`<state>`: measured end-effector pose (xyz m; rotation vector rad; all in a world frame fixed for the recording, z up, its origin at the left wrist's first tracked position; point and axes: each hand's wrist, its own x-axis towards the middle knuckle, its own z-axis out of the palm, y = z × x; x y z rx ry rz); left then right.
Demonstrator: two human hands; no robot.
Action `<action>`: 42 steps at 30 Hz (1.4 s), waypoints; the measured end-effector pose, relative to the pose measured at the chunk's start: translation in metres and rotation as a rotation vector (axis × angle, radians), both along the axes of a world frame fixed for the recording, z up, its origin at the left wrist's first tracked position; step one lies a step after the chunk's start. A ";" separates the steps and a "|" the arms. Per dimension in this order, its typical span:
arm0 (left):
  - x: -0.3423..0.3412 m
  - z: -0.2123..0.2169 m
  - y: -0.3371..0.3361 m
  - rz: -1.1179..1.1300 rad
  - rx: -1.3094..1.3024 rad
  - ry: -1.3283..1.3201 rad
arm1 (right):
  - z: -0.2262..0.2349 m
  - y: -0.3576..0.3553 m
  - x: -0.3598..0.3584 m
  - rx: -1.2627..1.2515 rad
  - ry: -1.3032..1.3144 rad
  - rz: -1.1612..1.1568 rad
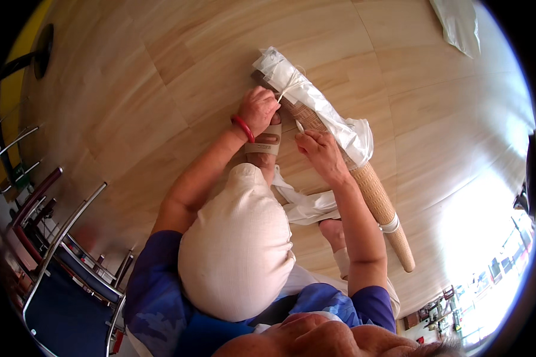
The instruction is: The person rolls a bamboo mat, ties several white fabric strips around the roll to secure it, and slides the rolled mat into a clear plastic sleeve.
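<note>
**Rolled mat held across a wooden floor**

Pale wood-look floor planks [161, 71] fill the view, with metal-framed blue chairs [71, 262] at the lower left and a loose clear plastic sheet [458, 24] far beyond the roll's upper end.

A long, tan, woven rolled mat [378, 196] lies flat on the floor, its long axis running diagonally: 1 end points up and away from the person, the other, bare and banded with a white strip [390, 224], points down toward the right. A clear, crinkled plastic sleeve [315, 101] covers the far half of the roll.

The left hand [257, 110], with a red bangle [243, 128] at the wrist, is closed on the sleeve near the roll's far end, apparently pinching a white tie to keep the wrapping taut. The right hand [320, 152] rests at the roll's middle, fingers curled around a small white strip; probably it steadies the sleeve's edge. A sandalled foot [265, 149] sits just beside the roll, between both hands, seemingly bracing it against rolling.
</note>
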<state>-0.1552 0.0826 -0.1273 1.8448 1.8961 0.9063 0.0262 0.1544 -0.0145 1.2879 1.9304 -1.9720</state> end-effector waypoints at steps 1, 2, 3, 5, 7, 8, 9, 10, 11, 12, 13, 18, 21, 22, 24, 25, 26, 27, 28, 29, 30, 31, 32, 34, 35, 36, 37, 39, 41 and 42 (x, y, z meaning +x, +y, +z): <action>-0.003 0.003 0.003 -0.065 -0.002 0.081 | 0.005 0.003 0.000 -0.030 -0.041 0.012; -0.003 0.007 0.008 -0.099 0.025 0.102 | 0.010 0.008 -0.002 -0.058 -0.080 0.023; -0.003 0.010 0.014 -0.134 0.052 0.122 | 0.017 0.014 -0.005 -0.055 -0.061 0.050; -0.005 0.016 0.020 -0.197 0.082 0.120 | 0.026 0.023 -0.011 -0.053 -0.022 0.096; -0.004 0.009 0.022 -0.170 0.079 -0.002 | 0.022 0.032 -0.014 0.120 0.064 0.163; -0.005 0.006 0.022 -0.156 0.077 -0.062 | 0.018 0.037 -0.017 0.206 0.108 0.198; -0.009 0.004 0.025 -0.181 0.050 -0.167 | 0.010 0.044 -0.018 0.004 -0.010 -0.022; -0.014 0.003 0.030 -0.206 0.023 -0.272 | 0.005 0.055 -0.019 0.053 -0.041 -0.010; -0.020 0.003 0.032 -0.222 -0.008 -0.370 | 0.001 0.067 -0.022 0.099 -0.065 0.010; -0.022 0.002 0.034 -0.203 -0.113 -0.477 | -0.001 0.076 -0.024 0.147 -0.093 0.025; -0.023 0.000 0.036 -0.184 -0.218 -0.583 | -0.001 0.081 -0.028 0.218 -0.124 0.070; -0.017 0.002 0.045 -0.099 -0.444 -0.719 | -0.025 0.096 -0.037 0.718 0.030 0.270; -0.011 -0.002 0.043 -0.090 -0.388 -0.977 | -0.020 0.102 -0.049 0.818 0.083 0.346; -0.011 -0.002 0.044 -0.102 -0.387 -0.988 | -0.020 0.101 -0.055 0.855 0.063 0.371; -0.014 0.006 0.049 -0.120 -0.482 -0.892 | -0.022 0.104 -0.064 0.933 0.020 0.418; -0.016 0.011 0.052 -0.123 -0.577 -0.783 | -0.026 0.105 -0.065 0.905 0.038 0.396; -0.017 0.013 0.055 -0.132 -0.667 -0.673 | -0.030 0.106 -0.065 0.881 0.050 0.372; -0.016 0.013 0.056 -0.086 -0.685 -0.756 | -0.035 0.107 -0.065 0.857 0.062 0.348; -0.015 0.011 0.057 -0.039 -0.703 -0.838 | -0.045 0.107 -0.061 0.808 0.008 0.137; -0.015 0.013 0.056 0.017 -0.724 -0.918 | -0.053 0.106 -0.060 0.748 -0.038 -0.071; -0.016 0.015 0.056 0.044 -0.735 -0.976 | -0.058 0.106 -0.057 0.682 -0.084 -0.277; -0.018 0.018 0.057 0.072 -0.745 -1.034 | -0.057 0.106 -0.047 0.492 -0.081 -0.422; -0.018 0.020 0.059 0.096 -0.756 -1.093 | -0.062 0.100 -0.040 0.355 -0.032 -0.406; -0.020 0.012 0.059 0.071 -0.767 -1.164 | -0.083 0.082 -0.021 0.089 0.055 -0.375; -0.020 0.007 0.061 0.058 -0.774 -1.198 | -0.089 0.070 -0.018 0.026 0.120 -0.299; -0.021 0.006 0.062 0.042 -0.769 -1.218 | -0.083 0.058 -0.024 -0.002 0.119 -0.247; -0.021 0.004 0.062 0.026 -0.764 -1.238 | -0.086 0.051 -0.027 -0.035 0.162 -0.242; -0.021 0.010 0.065 0.004 -0.751 -1.222 | -0.093 0.046 -0.026 -0.068 0.169 -0.242; -0.020 0.018 0.067 -0.001 -0.729 -1.152 | -0.096 0.048 -0.025 -0.072 0.100 -0.240; -0.022 0.016 0.068 -0.008 -0.766 -1.151 | -0.095 0.048 -0.025 -0.091 0.097 -0.267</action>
